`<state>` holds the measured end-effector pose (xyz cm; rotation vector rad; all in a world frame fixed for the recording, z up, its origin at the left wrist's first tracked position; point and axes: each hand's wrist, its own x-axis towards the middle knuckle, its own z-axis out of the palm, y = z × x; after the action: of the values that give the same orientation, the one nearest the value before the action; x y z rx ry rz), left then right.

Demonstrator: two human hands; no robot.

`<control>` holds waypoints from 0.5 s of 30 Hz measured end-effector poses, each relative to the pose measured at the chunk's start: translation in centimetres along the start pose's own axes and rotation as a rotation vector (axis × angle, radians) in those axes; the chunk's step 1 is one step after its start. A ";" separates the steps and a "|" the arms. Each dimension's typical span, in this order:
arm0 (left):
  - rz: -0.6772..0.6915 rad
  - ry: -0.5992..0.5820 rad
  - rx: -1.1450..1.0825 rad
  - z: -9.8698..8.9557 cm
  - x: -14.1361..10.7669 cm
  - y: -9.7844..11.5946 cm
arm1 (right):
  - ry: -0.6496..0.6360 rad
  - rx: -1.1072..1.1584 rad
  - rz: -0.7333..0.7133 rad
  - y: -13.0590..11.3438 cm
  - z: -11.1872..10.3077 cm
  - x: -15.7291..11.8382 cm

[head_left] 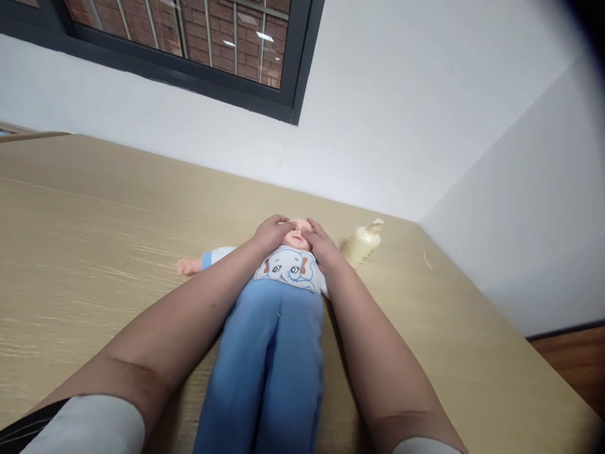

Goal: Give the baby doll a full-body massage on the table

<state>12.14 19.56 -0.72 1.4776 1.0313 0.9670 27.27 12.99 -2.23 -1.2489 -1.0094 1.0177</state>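
A baby doll [286, 268] lies on its back on the wooden table, its head away from me. It wears a white top with an elephant face and blue trousers [269, 328]. My left hand [272, 232] cups the left side of the doll's head, thumb across the face near the eye. On the other side my right hand [322, 243] is wrapped round the head in the same way, its thumb on the cheek. Both thumbs cover the doll's eyes at least in part. One doll arm [193, 265] stretches out to the left; the other is mostly hidden by my right forearm.
A cream pump bottle [363, 244] stands just right of my right hand. Farther right, a thin pale strip [427, 259] lies on the table [118, 221]. Behind the table rises a white wall [378, 126] with a dark-framed barred window [227, 44].
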 end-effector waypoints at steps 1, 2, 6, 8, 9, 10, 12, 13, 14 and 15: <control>0.007 0.006 -0.001 0.0 0.0 -0.1 | 0.028 -0.011 -0.010 0.2 0.0 0.1; 0.015 0.012 -0.003 -0.1 0.0 -0.2 | 0.054 -0.020 -0.016 0.3 0.1 0.1; 0.041 0.011 -0.042 -0.2 -0.2 -0.3 | 0.170 -0.112 -0.046 0.6 0.4 0.3; 0.039 0.019 -0.062 -0.2 -0.3 -0.3 | 0.183 -0.132 -0.043 0.5 0.6 0.4; 0.035 0.026 -0.068 -0.2 -0.3 -0.3 | 0.178 -0.122 -0.038 0.5 0.7 0.4; 0.029 0.033 -0.073 -0.3 -0.3 -0.3 | 0.168 -0.100 -0.030 0.4 0.8 0.4; 0.018 0.039 -0.083 -0.3 -0.3 -0.4 | 0.150 -0.044 -0.019 0.4 0.8 0.5; 0.013 0.038 -0.088 -0.4 -0.3 -0.4 | 0.141 -0.024 -0.020 0.4 0.6 0.6; 0.009 0.034 -0.093 -0.4 -0.2 -0.5 | 0.130 -0.017 -0.028 0.5 0.4 0.7; 0.005 0.029 -0.099 -0.4 -0.2 -0.5 | 0.116 -0.022 -0.041 0.7 0.2 0.8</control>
<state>11.64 19.53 -1.16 1.3893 0.9869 1.0308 27.27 13.83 -2.87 -1.2853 -0.9555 0.8944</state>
